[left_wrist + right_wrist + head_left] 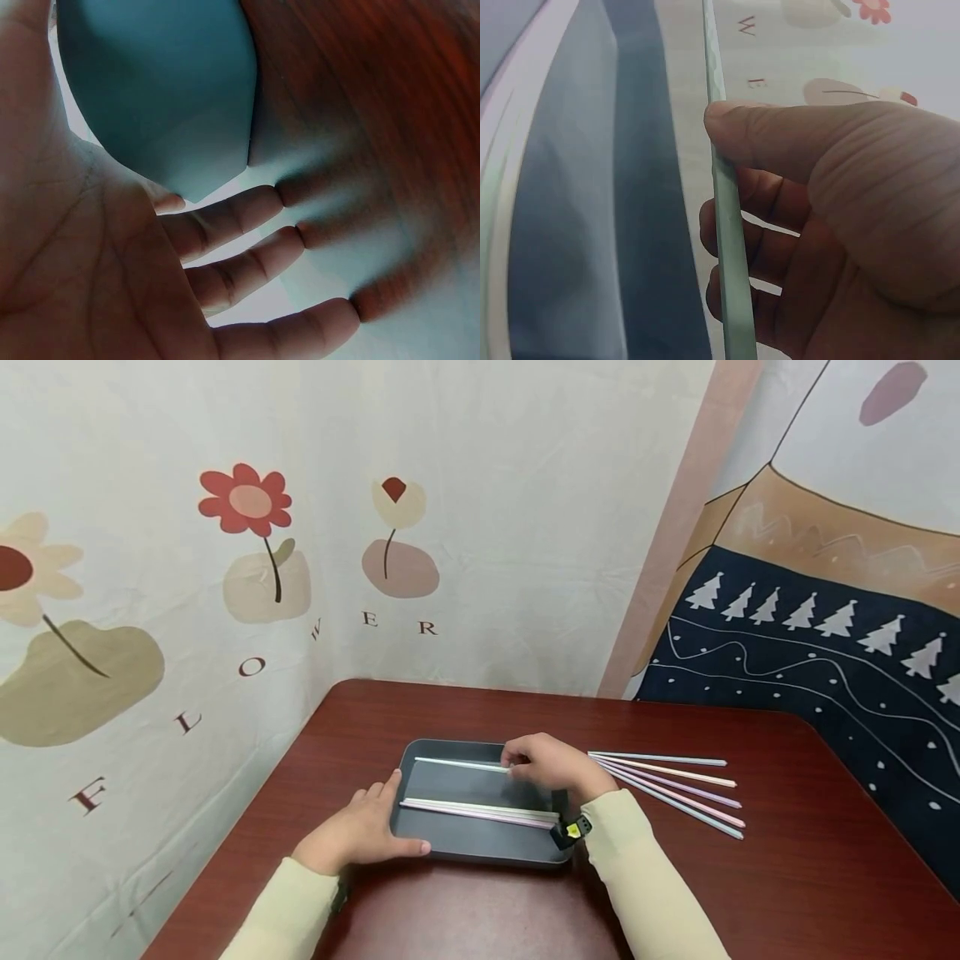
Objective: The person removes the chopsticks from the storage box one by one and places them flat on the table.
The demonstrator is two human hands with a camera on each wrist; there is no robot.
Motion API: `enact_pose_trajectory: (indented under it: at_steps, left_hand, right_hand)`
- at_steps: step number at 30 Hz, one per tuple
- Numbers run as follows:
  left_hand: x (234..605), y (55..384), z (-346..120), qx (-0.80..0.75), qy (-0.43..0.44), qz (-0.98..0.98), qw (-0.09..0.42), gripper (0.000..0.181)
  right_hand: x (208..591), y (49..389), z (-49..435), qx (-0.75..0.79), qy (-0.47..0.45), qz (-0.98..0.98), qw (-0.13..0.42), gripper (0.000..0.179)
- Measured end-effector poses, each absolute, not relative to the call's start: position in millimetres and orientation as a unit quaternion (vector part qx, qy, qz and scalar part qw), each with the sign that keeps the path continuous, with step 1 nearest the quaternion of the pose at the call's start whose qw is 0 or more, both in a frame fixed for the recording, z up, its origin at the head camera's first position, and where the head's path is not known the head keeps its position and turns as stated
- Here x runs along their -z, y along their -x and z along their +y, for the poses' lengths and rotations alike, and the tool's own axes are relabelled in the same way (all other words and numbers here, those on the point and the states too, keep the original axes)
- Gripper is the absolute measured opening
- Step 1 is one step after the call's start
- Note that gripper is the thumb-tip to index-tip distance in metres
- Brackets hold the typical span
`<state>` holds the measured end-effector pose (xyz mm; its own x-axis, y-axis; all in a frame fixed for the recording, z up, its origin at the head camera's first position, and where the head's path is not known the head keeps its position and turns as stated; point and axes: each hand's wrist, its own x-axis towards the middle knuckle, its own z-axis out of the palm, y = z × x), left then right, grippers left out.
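My right hand [551, 764] pinches a thin pale green stick [733, 270] between thumb and fingers. In the head view that stick lies lengthwise over the far part of a dark grey tray [450, 785]. Nearer the tray's front side, several pale sticks [480, 812] lie side by side inside it. My left hand [363, 827] rests against the tray's left end, fingers extended along the side and thumb at the front rim. The left wrist view shows the tray's corner [165, 105] between the thumb side and the spread fingers.
Several pastel sticks [675, 784] fan out on the brown table [810, 877] right of the tray, their left ends close together beside my right wrist. Printed wall cloth [510, 527] hangs behind the table.
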<state>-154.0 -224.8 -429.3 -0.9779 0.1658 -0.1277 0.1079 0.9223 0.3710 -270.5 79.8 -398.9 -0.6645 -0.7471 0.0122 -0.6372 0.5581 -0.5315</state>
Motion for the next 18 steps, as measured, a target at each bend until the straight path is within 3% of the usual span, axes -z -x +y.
enact_pose_trajectory:
  at_steps: [18]
  left_hand:
    - [427, 152, -224, -0.190, -0.072, 0.976, 0.079, 0.135]
  right_hand:
    - [402, 266, 160, 0.260, 0.337, 0.902, 0.077, 0.007]
